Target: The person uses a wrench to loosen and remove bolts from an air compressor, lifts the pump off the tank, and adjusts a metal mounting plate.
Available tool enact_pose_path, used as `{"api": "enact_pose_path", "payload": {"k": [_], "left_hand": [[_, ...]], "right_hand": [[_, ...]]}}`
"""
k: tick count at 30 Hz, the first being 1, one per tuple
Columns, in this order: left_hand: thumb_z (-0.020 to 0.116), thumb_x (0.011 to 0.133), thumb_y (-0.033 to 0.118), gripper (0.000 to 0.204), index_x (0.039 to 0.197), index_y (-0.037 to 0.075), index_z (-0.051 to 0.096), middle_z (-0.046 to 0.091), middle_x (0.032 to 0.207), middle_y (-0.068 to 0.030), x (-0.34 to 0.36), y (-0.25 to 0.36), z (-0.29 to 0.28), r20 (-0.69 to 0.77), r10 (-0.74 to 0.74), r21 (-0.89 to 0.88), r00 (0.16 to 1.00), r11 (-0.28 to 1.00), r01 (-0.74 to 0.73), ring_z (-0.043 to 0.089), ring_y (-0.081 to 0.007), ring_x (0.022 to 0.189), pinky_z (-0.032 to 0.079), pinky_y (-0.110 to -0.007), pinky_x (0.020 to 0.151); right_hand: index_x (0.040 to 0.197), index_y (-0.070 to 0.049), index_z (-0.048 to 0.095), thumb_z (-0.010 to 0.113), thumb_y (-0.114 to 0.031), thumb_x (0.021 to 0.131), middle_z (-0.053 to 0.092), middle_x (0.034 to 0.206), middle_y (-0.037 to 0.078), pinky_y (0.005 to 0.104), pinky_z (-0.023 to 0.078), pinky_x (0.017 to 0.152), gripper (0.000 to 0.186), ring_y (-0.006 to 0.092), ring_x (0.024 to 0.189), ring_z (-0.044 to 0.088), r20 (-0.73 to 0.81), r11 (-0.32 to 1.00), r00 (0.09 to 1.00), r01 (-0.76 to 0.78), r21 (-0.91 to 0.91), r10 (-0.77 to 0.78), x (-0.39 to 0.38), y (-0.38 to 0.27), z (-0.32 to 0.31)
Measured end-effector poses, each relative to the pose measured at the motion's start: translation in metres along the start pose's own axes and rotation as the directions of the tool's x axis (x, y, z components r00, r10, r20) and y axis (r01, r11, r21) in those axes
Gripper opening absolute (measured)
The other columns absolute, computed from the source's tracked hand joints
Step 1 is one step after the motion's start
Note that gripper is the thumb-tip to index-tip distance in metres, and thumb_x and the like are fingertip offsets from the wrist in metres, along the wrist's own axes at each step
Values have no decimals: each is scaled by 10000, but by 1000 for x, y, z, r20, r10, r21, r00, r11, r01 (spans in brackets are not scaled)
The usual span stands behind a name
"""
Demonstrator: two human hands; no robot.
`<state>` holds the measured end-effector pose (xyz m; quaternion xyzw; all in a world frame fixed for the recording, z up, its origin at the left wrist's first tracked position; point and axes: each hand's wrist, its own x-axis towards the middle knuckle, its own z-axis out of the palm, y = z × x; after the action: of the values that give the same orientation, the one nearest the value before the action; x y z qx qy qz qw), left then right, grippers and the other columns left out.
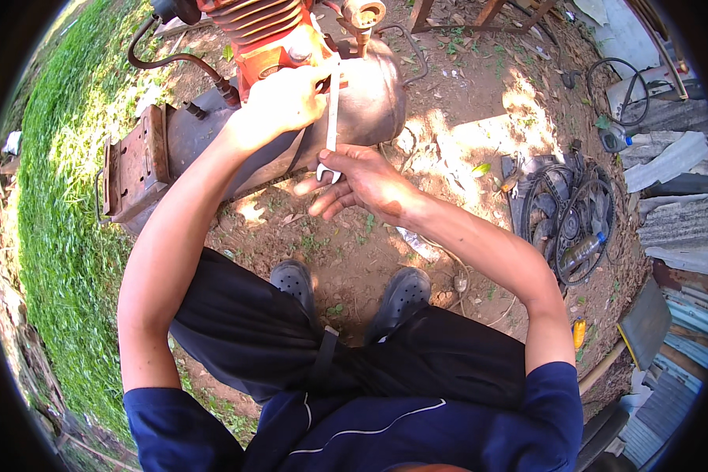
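Note:
A red air compressor pump [252, 35] with cooling fins sits on a rusty grey tank [370, 102]. A long steel wrench [332, 118] reaches up to the pump's base near a bolt. My left hand [287, 98] is curled at the wrench's upper end, against the red housing, its fingertips partly hidden. My right hand [358, 181] holds the wrench's lower open end, thumb across it, the other fingers loosely extended underneath.
Black hoses and coils [562, 212] lie on the dirt at right with plastic bottles [582, 252]. Corrugated sheets [676, 236] line the right edge. Grass [67, 220] covers the left, and a rusty metal frame [464, 16] stands behind. My feet [401, 303] are below.

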<state>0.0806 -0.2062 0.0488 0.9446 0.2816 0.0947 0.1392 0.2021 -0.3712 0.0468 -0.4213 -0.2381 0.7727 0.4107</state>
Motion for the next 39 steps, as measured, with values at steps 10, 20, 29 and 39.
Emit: {"api": "enact_pose_path", "payload": {"k": [10,20,29,39], "left_hand": [[518,869,177,425,1288,109,526,647,775,-203,-13,22,-9,8,-52,201,999,978,49,643,-377,724,516,-481,655],[519,852,158,379,1222,120,592,652,764,-202,-12,26,-15,53,-65,164,996,985,55,650,-364,717,521,-471,656],[516,834,155,393,1211,150,627,662,827,-187,-14,16,-16,70,-106,214,992,973,89,651,-348,793,521,-456,724],[564,879,223,238,1068,108,652,663,913,-138,-15,24,-10,-91,18,201,996,980,1,652,-318,767,532,-418,723]], "right_hand": [[1013,-38,524,436,-323,987,678,891,207,299,527,477,299,244,588,679,-25,994,1000,10,-105,-13,0,10,-18],[867,-63,585,517,-309,966,512,518,-2,227,343,367,273,93,397,488,-270,933,962,-128,-337,34,-41,-39,-82],[887,-30,587,537,-282,978,413,533,-52,229,298,442,272,62,472,372,-504,900,796,115,-421,-337,2,-117,-144],[746,-117,553,557,-453,923,460,570,-6,296,358,464,380,140,525,458,-305,882,828,456,-121,-470,37,-160,-192]]}}
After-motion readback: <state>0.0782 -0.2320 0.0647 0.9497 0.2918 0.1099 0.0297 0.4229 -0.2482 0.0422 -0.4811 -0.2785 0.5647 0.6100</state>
